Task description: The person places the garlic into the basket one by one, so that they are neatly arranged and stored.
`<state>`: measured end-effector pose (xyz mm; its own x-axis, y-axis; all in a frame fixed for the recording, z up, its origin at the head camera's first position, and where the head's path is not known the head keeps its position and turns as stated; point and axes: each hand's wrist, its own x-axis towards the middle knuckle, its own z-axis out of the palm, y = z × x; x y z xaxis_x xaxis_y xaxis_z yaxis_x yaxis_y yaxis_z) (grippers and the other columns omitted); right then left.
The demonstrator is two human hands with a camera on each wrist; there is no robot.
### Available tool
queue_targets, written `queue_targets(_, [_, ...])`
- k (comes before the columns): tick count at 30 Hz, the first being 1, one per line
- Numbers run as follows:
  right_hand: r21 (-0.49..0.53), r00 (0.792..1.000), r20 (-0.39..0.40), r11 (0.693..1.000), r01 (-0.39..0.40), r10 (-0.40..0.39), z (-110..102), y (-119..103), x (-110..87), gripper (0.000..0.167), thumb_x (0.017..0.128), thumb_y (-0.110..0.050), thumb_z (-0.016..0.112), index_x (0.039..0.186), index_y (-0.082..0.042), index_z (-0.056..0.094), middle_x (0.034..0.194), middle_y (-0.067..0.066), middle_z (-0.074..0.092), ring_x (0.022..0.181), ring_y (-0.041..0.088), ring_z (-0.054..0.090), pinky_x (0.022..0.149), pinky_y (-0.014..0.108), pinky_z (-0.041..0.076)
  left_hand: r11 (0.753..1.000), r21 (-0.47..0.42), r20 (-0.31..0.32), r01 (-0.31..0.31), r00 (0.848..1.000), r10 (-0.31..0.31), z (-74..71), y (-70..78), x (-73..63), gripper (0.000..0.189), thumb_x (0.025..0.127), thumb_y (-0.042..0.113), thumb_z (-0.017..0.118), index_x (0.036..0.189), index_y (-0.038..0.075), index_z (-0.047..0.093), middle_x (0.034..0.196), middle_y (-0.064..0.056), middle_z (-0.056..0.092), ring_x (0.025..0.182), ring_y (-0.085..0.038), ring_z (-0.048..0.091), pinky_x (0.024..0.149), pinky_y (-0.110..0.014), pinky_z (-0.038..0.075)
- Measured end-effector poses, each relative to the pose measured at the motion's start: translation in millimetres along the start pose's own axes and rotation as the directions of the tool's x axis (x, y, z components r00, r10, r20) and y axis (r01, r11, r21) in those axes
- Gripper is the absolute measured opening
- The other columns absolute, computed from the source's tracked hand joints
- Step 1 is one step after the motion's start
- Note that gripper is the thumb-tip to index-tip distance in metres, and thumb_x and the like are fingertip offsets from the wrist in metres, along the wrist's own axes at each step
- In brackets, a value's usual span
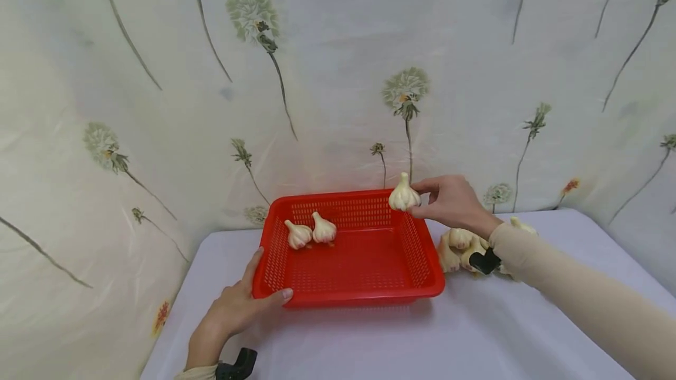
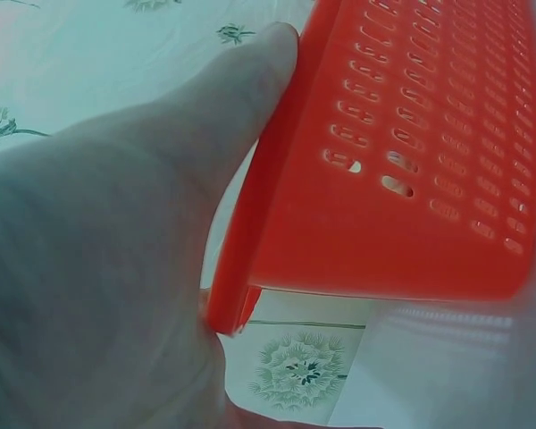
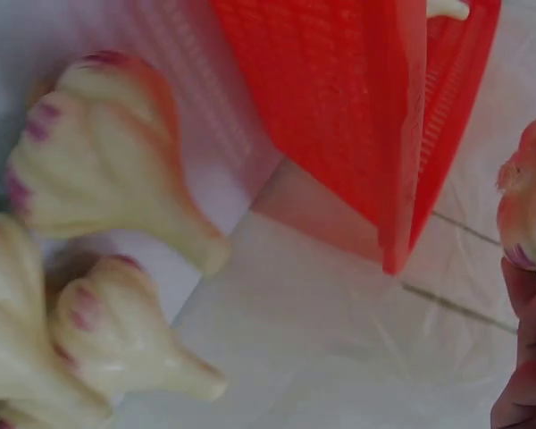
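Plainly, everything turns on where the bulb (image 1: 404,193) sits: it is off the left side of the right hand (image 1: 450,201), pinched between thumb and fingertips at its right flank, its long axis upright with the stem up. It is raised by the far right corner of the basket (image 1: 364,296), so the basket floor (image 1: 364,263) lies left and near from it; the right wrist view shows it apart from the rim. The right hand is much the nearer; the left hand (image 1: 232,308) is at the near left corner, thumb and forefinger spread straight against the rim, the other fingers not clear enough to tell. By count: one basket, one bulb in hand, and two inside toward the far left, a left one (image 1: 298,234) just beside a right one (image 1: 324,228), both stems tipped far and left. Right of the basket is one pile (image 1: 461,238), at least four bulbs, partly hidden by the wrist, so its full number cannot be told.
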<state>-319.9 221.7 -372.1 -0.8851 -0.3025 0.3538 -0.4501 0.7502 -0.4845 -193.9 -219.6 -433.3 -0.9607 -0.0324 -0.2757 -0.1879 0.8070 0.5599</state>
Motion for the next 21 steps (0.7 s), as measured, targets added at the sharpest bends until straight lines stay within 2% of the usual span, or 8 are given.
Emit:
queue_targets(6, [-0.001, 0.998, 0.044, 0.999, 0.044, -0.044, 15.7, -10.7, 26.4, 0.042, 0.083, -0.026, 0.085, 0.123, -0.011, 0.080, 0.110, 0.009, 0.082, 0.069, 0.016, 0.060, 0.061, 0.031, 0.045, 1.000, -0.003, -0.003, 0.002, 1.000, -0.002, -0.8, 0.5, -0.3, 0.122, 0.076, 0.083, 0.071, 0.171, 0.029, 0.016, 0.142, -0.023, 0.063, 0.106, -0.038, 0.065, 0.079, -0.055, 0.063])
queue_targets(10, [0.012, 0.996, 0.079, 0.999, 0.032, -0.033, 24.8, -19.9, 39.7, 0.043, 0.084, -0.028, 0.084, 0.124, -0.012, 0.080, 0.111, 0.008, 0.082, 0.087, 0.023, 0.072, 0.073, 0.036, 0.053, 1.000, -0.005, -0.002, -0.002, 1.000, 0.002, -1.1, 0.9, -0.5, 0.122, 0.077, 0.082, 0.071, 0.171, 0.029, 0.016, 0.143, -0.024, 0.062, 0.106, -0.038, 0.065, 0.078, -0.055, 0.063])
queue_targets(13, [0.050, 0.994, 0.111, 0.999, 0.009, -0.014, 32.5, -26.8, 48.9, 0.045, 0.083, -0.030, 0.086, 0.124, -0.012, 0.080, 0.113, 0.006, 0.082, 0.099, 0.028, 0.076, 0.083, 0.043, 0.059, 1.000, -0.003, -0.004, -0.005, 1.000, 0.005, -1.4, 0.2, 0.3, 0.122, 0.077, 0.082, 0.071, 0.171, 0.029, 0.015, 0.144, -0.024, 0.061, 0.107, -0.038, 0.066, 0.079, -0.055, 0.064])
queue_targets(21, [0.085, 0.986, 0.164, 0.996, -0.032, 0.017, 55.9, -37.9, 64.8, 0.044, 0.082, -0.033, 0.090, 0.119, -0.011, 0.082, 0.111, 0.006, 0.081, 0.102, 0.028, 0.074, 0.090, 0.048, 0.059, 1.000, 0.002, -0.008, -0.008, 1.000, 0.009, -2.3, -0.5, 0.5, 0.123, 0.075, 0.084, 0.070, 0.171, 0.029, 0.016, 0.143, -0.024, 0.062, 0.105, -0.038, 0.066, 0.078, -0.055, 0.064])
